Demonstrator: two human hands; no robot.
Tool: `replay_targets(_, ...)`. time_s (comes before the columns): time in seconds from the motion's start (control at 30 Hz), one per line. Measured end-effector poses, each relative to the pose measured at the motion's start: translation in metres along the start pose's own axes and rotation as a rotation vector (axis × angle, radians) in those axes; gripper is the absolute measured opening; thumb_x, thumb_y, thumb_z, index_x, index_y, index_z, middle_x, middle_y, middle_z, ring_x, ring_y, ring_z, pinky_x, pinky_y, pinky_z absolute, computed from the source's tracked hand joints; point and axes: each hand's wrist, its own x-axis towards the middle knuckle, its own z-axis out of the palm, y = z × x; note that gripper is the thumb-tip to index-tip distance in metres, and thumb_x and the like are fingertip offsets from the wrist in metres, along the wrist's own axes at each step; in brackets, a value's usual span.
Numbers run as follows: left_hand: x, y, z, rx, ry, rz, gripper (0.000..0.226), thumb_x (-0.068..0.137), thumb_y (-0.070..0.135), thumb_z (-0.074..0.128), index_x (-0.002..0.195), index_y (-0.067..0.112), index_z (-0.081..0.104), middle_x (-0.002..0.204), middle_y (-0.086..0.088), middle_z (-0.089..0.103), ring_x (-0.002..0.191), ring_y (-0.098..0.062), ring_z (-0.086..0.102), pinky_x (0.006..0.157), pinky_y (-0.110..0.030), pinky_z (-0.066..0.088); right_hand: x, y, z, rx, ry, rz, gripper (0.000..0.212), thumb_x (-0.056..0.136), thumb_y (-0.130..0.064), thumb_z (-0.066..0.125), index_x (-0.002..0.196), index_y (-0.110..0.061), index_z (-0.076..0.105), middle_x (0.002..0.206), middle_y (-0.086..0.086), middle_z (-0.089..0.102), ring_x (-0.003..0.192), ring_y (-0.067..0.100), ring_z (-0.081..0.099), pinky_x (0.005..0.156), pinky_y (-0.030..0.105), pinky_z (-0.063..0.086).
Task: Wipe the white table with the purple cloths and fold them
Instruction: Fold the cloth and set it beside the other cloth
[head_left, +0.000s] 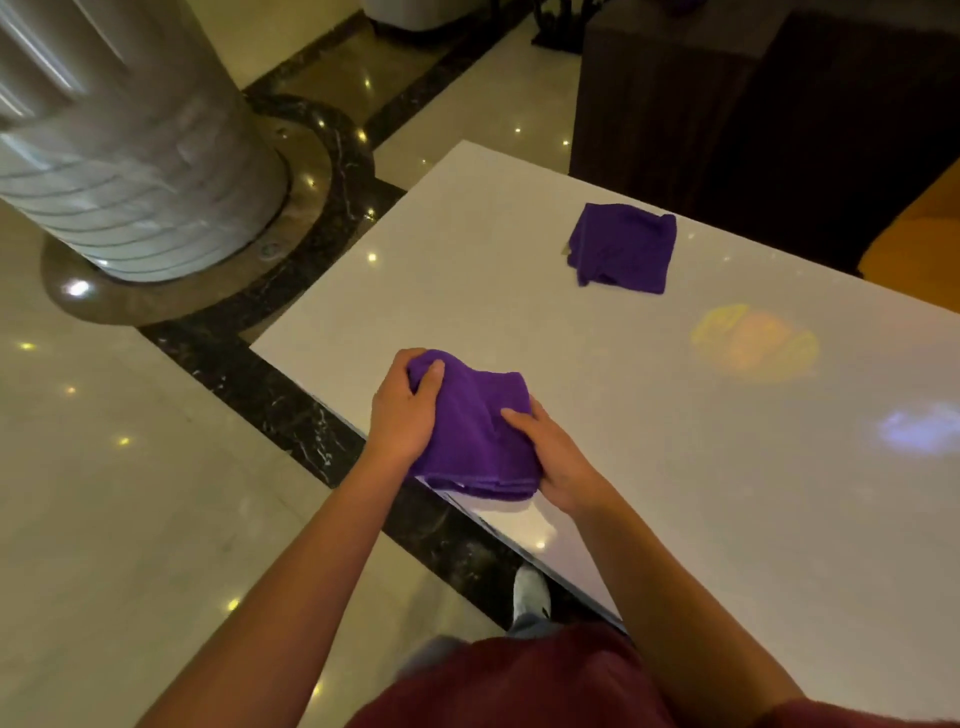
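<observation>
A folded purple cloth (475, 431) lies at the near left edge of the white table (649, 415), slightly overhanging it. My left hand (402, 408) grips its far left corner with the fingers curled over the fabric. On the cloth's right side rests my right hand (553, 457), thumb on top and fingers tucked along the edge. A second purple cloth (623, 249), folded roughly square, lies alone farther back on the table, well out of reach of both hands.
A large fluted column (119, 156) on a round base stands on the glossy floor to the left. A dark wooden cabinet (753, 104) stands behind the table's far edge. Coloured light reflections (753, 345) show on the tabletop.
</observation>
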Motion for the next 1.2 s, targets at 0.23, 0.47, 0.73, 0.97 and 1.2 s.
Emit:
replay_targets(0.23, 0.109, -0.006, -0.029, -0.290, -0.130, -0.154, 0.028, 0.106, 0.038, 0.055, 0.126, 0.056, 0.059, 0.139, 0.010, 0.057, 0.121, -0.015, 0.061, 0.082, -0.029, 0.061, 0.066, -0.060, 0.015, -0.232, 0.167, -0.184, 0.037, 0.106, -0.017, 0.060, 0.126, -0.046, 0.072, 0.134, -0.015, 0.067, 0.121, 0.015, 0.065, 0.092, 0.026, 0.060)
replay_targets(0.47, 0.228, -0.013, -0.029, -0.612, -0.483, -0.279, 0.066, 0.100, 0.019, 0.066, 0.152, 0.050, 0.040, 0.139, 0.001, 0.062, 0.120, -0.022, 0.070, 0.097, -0.052, 0.059, 0.136, -0.109, 0.039, -0.039, 0.455, -0.292, 0.045, 0.101, -0.007, 0.064, 0.125, -0.044, 0.074, 0.129, -0.010, 0.071, 0.111, 0.012, 0.072, 0.091, 0.031, 0.063)
replay_targets(0.73, 0.346, -0.004, -0.045, -0.433, -0.845, -0.189, 0.053, 0.100, 0.013, 0.065, 0.144, 0.040, 0.055, 0.145, 0.005, 0.060, 0.130, -0.015, 0.062, 0.102, -0.035, 0.057, 0.206, -0.159, 0.086, -0.066, 0.662, -0.371, 0.052, 0.101, 0.000, 0.058, 0.128, -0.042, 0.072, 0.128, -0.017, 0.070, 0.112, 0.004, 0.070, 0.092, 0.026, 0.061)
replay_targets(0.97, 0.444, 0.025, -0.020, -0.045, -0.813, -0.009, 0.028, 0.100, 0.040, 0.065, 0.126, 0.034, 0.072, 0.122, 0.015, 0.069, 0.120, -0.011, 0.065, 0.088, -0.018, 0.054, 0.260, -0.203, 0.088, -0.460, 0.671, -0.295, 0.038, 0.103, 0.003, 0.054, 0.107, -0.022, 0.082, 0.110, -0.010, 0.074, 0.105, 0.016, 0.067, 0.090, 0.030, 0.054)
replay_targets(1.2, 0.536, 0.059, 0.062, 0.441, -0.706, 0.385, 0.046, 0.102, 0.037, 0.063, 0.148, 0.030, 0.056, 0.146, -0.011, 0.054, 0.130, -0.029, 0.054, 0.107, -0.036, 0.046, 0.347, -0.262, 0.028, -0.719, 0.809, -0.151, 0.043, 0.109, -0.014, 0.055, 0.148, -0.032, 0.059, 0.151, 0.003, 0.057, 0.130, 0.027, 0.057, 0.100, 0.033, 0.051)
